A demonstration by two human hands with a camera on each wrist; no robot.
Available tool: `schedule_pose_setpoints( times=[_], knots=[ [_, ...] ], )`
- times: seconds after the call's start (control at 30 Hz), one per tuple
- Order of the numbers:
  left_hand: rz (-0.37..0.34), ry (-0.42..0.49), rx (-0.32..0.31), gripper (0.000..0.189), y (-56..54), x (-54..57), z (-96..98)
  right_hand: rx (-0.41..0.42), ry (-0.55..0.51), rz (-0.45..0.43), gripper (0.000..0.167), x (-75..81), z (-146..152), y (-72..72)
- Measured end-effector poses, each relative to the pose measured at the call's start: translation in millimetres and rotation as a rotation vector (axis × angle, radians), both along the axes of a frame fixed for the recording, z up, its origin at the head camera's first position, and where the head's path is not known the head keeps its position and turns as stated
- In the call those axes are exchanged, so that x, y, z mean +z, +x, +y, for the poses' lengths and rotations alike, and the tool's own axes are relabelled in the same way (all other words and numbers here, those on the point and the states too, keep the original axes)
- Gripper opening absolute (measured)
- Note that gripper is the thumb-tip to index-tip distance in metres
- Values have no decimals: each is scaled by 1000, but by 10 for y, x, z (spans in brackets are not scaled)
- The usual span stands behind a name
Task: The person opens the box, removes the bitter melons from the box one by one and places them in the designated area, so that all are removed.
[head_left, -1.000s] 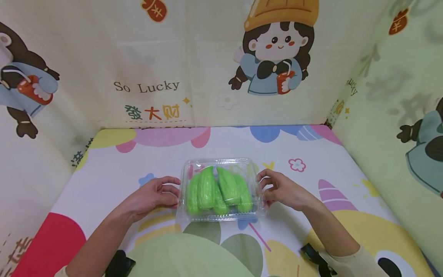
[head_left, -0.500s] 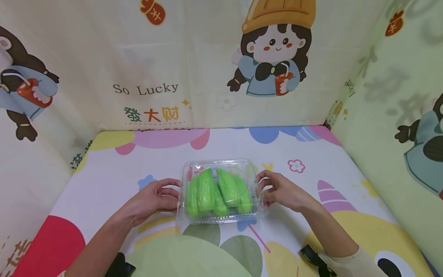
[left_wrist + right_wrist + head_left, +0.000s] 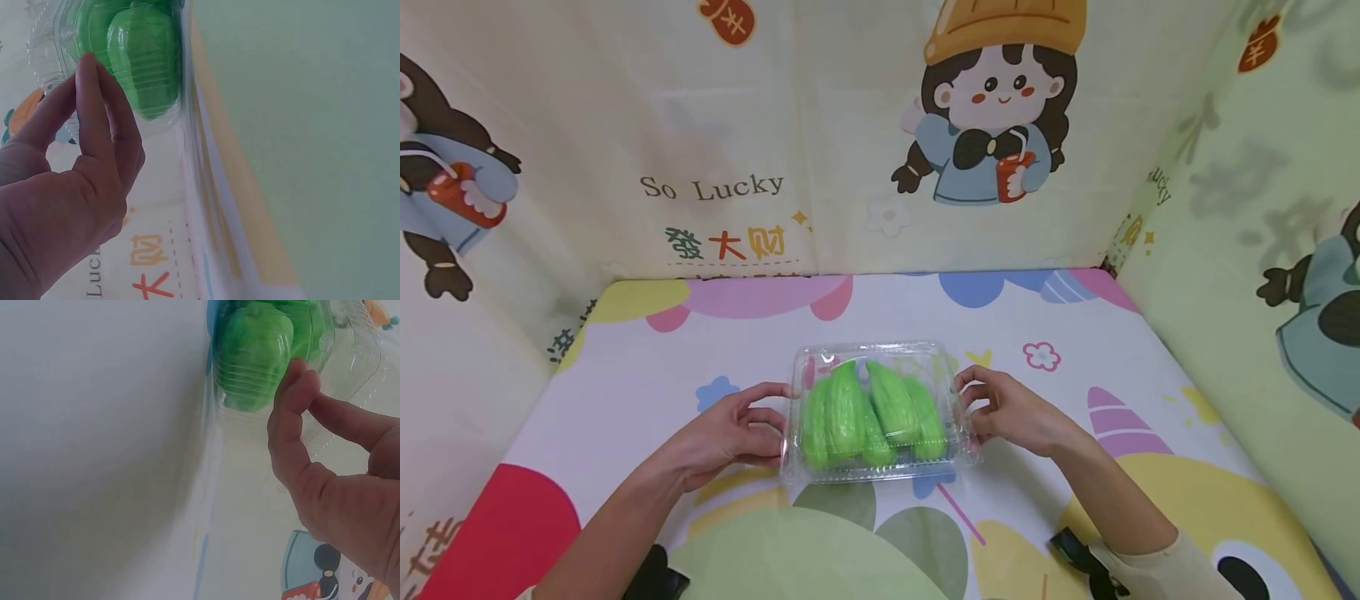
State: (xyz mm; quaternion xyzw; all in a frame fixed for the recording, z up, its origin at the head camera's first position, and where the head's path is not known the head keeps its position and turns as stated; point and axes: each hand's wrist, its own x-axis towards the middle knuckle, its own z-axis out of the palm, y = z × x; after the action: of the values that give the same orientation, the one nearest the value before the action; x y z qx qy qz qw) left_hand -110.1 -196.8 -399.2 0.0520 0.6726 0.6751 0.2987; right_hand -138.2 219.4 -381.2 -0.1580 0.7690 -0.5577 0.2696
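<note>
A clear plastic clamshell box [image 3: 880, 475] rests on the patterned tabletop with its lid down. Inside lie several long, ridged, glossy green pieces [image 3: 847, 412], like fruit or vegetables. At the box's left side my left hand [image 3: 730, 433] pinches the rim; in the left wrist view, thumb and fingers of the left hand [image 3: 87, 162] come together there. My right hand [image 3: 1011, 412] pinches the opposite rim, its fingertips meeting at the plastic edge in the right wrist view, where a rounded green piece [image 3: 253, 356] shows through the ribbed wall.
The table covering [image 3: 647, 367] carries bright cartoon prints. A cream curtain [image 3: 842, 150] with printed figures hangs behind the table and along both sides. Black straps [image 3: 1078, 558] are on both forearms.
The box stays in place, with both hands at its sides. The head view shifts slightly, and the left thumb sits a little lower along the box's side.
</note>
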Motion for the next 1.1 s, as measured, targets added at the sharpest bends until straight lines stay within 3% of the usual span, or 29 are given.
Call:
schedule_pose_setpoints(
  times=[0.47,1.1],
  knots=[
    [23,-3,-22,78,22,41,16,-16,17,15,45,18,-7,2],
    [50,-26,-14,84,44,18,9,-40,-8,-31,42,-12,-27,24]
  ],
)
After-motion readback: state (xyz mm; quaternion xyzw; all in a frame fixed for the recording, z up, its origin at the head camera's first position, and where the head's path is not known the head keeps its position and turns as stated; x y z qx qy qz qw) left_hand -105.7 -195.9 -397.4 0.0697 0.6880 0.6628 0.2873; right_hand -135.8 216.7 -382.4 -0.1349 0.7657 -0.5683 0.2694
